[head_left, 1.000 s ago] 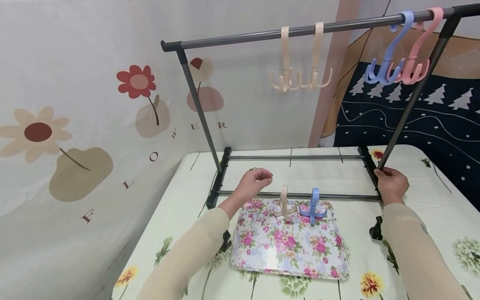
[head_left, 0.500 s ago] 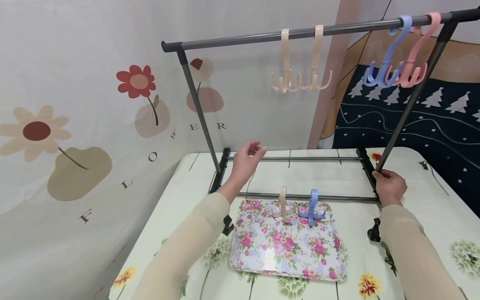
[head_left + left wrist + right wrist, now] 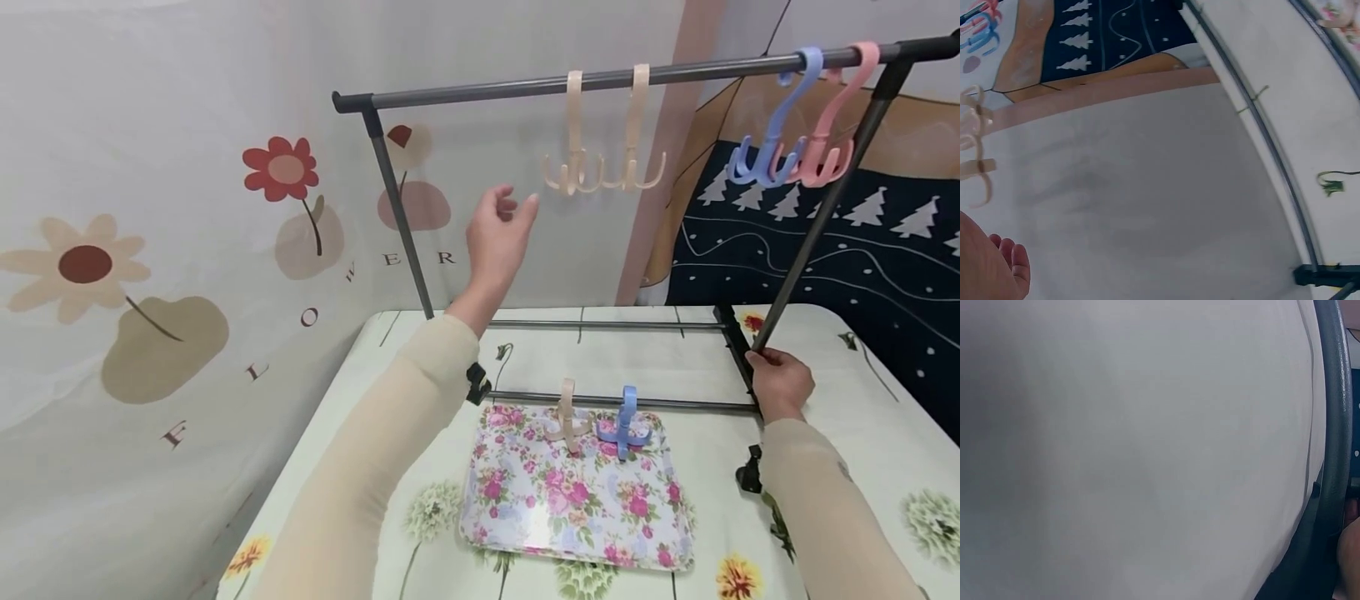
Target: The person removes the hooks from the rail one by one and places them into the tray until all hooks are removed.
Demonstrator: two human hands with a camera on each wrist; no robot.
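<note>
My left hand (image 3: pixel 498 237) is raised in the air with nothing in it, fingers loosely bent, just left of and below two beige four-prong hooks (image 3: pixel 575 137) on a grey clothes rack's top bar (image 3: pixel 487 93). In the left wrist view, the same hand (image 3: pixel 994 269) shows at the lower left, below those hooks (image 3: pixel 979 165). At the right, my right hand (image 3: pixel 782 385) holds the foot of the rack's slanted upright (image 3: pixel 798 258). Only an edge of that hand (image 3: pixel 1350 553) shows in the right wrist view, beside the grey tube (image 3: pixel 1337 412).
A blue hook (image 3: pixel 772 133) and a pink hook (image 3: pixel 828 125) hang near the bar's right end. On the table stands a floral tray (image 3: pixel 570 521), bearing another beige hook (image 3: pixel 567 417) and blue hook (image 3: pixel 627 425). Behind the rack hangs a printed curtain (image 3: pixel 315 75).
My left hand has risen from above the rack's lower rail to just under the hanging beige hooks. The right hand stays at the upright's foot. The view has tilted slightly upward.
</note>
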